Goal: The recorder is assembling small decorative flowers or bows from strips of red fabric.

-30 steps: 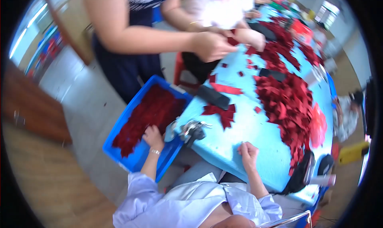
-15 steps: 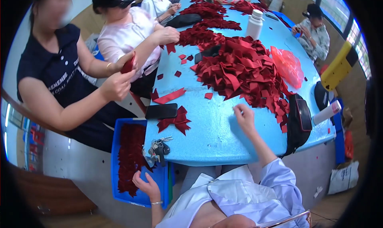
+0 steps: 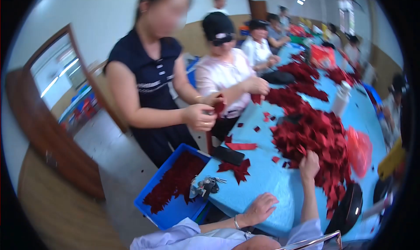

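The right hand reaches forward over the desk, its fingers bent into the near edge of the heap of dark red pieces; whether it pinches one of them cannot be told, since the fingertips are buried among the pieces. The left hand lies flat and released on the near edge of the desk, fingers spread, gripping nothing, a thin bracelet at the wrist. The heap is a loose mass of small, flat, jagged-edged scraps, matt like cloth or felt, lying beyond and to the right of the right hand and running far up the desk; the desk top is a smooth, light blue sheet. One star-like red cut-out lies alone on the blue surface, between the two hands and a little to the left; just beyond it are a flat black phone and a long red strip. A bunch of metal keys rests at the desk's left corner, left of the left hand; below that corner stands a blue plastic crate lined with more dark red scraps. Across the corner, another person's hands hold a red piece; an orange-red plastic bag lies right of the heap.
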